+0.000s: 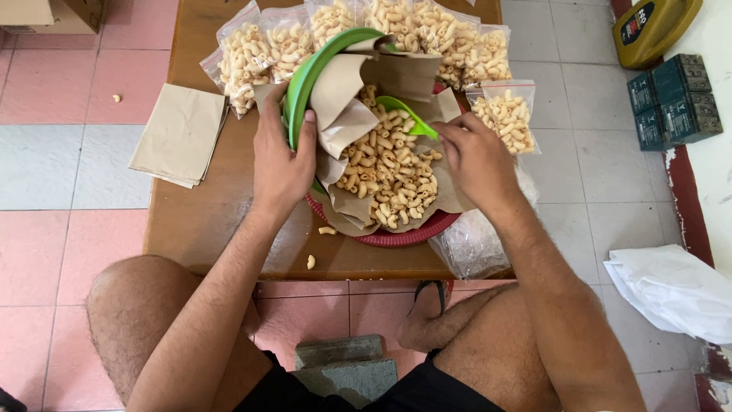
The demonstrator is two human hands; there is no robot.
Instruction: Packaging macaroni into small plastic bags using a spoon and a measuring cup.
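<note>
— Scooping, is it? What sits in the middle of the frame?

— A heap of pale curled macaroni-shaped snacks (389, 172) on crumpled brown paper (343, 122), lying in a round red woven tray (412, 235) on the brown wooden bench (206, 221).

— And the hands?

— The right hand (476, 160) has its grip closed narrow on the handle of a small green plastic scoop (404, 113), whose bowl rests at the top of the heap. The left hand (284, 156) clasps the rim of a green plastic lid (313, 72), tilted on edge, thumb over the rim, just left of the snacks.

— Around them?

— Clear zip bags filled with the same snacks (267, 49) line the top of the frame, one more bag (507, 114) to the right of the scoop. A stack of flat brown paper sheets (179, 136) lies at the bench's left edge. Two loose pieces (320, 244) sit on the bench below the tray. A clear plastic bag (473, 244) lies at the tray's lower right.
</note>
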